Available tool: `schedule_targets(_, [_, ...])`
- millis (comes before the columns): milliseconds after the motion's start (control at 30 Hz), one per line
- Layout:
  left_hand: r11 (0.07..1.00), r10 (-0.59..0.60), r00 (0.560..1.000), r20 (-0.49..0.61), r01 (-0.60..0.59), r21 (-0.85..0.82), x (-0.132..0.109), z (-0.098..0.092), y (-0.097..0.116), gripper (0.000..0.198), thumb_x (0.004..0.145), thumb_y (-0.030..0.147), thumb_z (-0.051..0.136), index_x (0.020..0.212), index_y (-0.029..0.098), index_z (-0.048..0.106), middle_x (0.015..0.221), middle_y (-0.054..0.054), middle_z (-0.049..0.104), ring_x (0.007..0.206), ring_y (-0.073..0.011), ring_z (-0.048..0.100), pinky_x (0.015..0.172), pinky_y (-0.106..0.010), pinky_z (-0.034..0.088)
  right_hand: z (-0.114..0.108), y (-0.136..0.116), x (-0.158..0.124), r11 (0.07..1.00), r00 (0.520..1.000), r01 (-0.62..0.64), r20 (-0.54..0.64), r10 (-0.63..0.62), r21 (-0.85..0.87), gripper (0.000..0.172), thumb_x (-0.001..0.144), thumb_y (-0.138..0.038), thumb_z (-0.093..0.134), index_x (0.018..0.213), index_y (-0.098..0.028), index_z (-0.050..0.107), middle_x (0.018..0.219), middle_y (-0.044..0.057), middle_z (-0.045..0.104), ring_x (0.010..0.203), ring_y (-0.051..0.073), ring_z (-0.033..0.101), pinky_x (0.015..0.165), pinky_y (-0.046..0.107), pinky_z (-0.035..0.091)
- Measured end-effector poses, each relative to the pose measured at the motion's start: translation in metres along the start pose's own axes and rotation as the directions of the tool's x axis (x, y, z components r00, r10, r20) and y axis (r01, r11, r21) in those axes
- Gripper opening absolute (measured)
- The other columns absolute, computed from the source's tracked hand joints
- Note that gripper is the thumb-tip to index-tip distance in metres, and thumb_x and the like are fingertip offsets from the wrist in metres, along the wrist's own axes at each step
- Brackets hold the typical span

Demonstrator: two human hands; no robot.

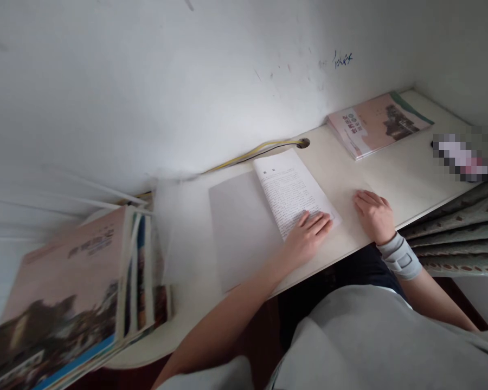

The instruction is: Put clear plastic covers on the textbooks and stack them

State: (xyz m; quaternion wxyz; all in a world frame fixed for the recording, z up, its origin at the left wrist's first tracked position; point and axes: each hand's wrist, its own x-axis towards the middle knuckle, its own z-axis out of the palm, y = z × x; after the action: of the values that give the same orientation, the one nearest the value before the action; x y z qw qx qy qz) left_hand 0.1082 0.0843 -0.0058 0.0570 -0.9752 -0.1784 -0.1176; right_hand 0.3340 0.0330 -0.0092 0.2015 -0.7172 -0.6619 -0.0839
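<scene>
A booklet with a printed page of dense text (288,187) lies on the white desk. A plain grey sheet or cover (242,222) extends to its left, partly under it. My left hand (309,235) rests palm down on the lower part of the printed page, its fingers stretched out and covering some lines. To the right of the booklet, my right hand (374,214) lies on the bare desk near its front edge. Its fingers are slightly bent and nothing shows in them. A grey band (400,257) is wrapped round the right wrist.
Pink-covered books (380,124) lie at the desk's back right, near a pixelated object (463,157). Upright books (73,292) stand at the left. Yellow and black cables (260,149) run along the wall into a hole (303,143). Patterned fabric (455,233) hangs at the right.
</scene>
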Motion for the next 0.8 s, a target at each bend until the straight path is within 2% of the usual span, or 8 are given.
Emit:
schedule_targets(167, [1.0,0.01,1.0,-0.026,-0.01,0.0,-0.001,-0.001,0.0,0.034,0.093,0.013,0.038,0.122,0.015,0.056,0.128,-0.008,0.06,0.122,-0.0204,0.051,0.106,-0.043,0.034,-0.007,-0.004,0.007,0.991,0.996,-0.042,0.077,0.052,-0.125,0.021,0.092,-0.021,0.043,0.084,-0.017,0.062,0.091,0.009,0.065,0.083,0.021,0.054,0.069,0.033,0.035])
schedule_targets(400, [1.0,-0.024,0.998,0.052,0.023,0.015,0.011,-0.009,0.005,0.035,0.093,0.013,0.035,0.121,0.015,0.055,0.129,-0.009,0.059,0.122,-0.0213,0.05,0.106,-0.044,0.033,-0.002,-0.005,0.008,0.987,0.995,-0.019,0.097,0.035,-0.16,0.025,0.092,-0.013,0.034,0.084,-0.015,0.058,0.087,0.011,0.058,0.08,0.022,0.048,0.067,0.033,0.032])
schedule_targets(567, [0.999,-0.019,0.996,0.088,0.015,0.046,0.029,-0.011,0.01,0.035,0.093,0.014,0.036,0.123,0.014,0.054,0.128,-0.01,0.058,0.122,-0.0217,0.049,0.105,-0.045,0.035,-0.001,0.001,0.011,0.997,0.996,-0.008,0.087,0.014,-0.073,0.023,0.091,-0.015,0.036,0.081,-0.014,0.058,0.084,0.012,0.058,0.078,0.022,0.048,0.071,0.034,0.038])
schedule_targets(667, [0.998,-0.002,0.997,0.081,-0.004,0.065,0.033,-0.009,0.012,0.034,0.093,0.015,0.036,0.122,0.012,0.054,0.128,-0.011,0.058,0.122,-0.0221,0.049,0.105,-0.045,0.035,-0.001,0.002,0.012,0.999,0.996,0.004,0.091,0.0,-0.045,0.023,0.09,-0.015,0.037,0.08,-0.015,0.058,0.083,0.012,0.058,0.077,0.022,0.048,0.073,0.034,0.039])
schedule_targets(800, [0.998,0.002,0.998,0.056,-0.006,0.064,0.031,-0.009,0.018,0.035,0.093,0.013,0.034,0.121,0.013,0.055,0.127,-0.01,0.06,0.122,-0.021,0.05,0.106,-0.042,0.034,0.0,0.002,0.01,0.999,0.996,-0.039,0.074,0.039,-0.004,0.023,0.091,-0.018,0.038,0.081,-0.015,0.058,0.084,0.012,0.058,0.08,0.023,0.048,0.073,0.034,0.038])
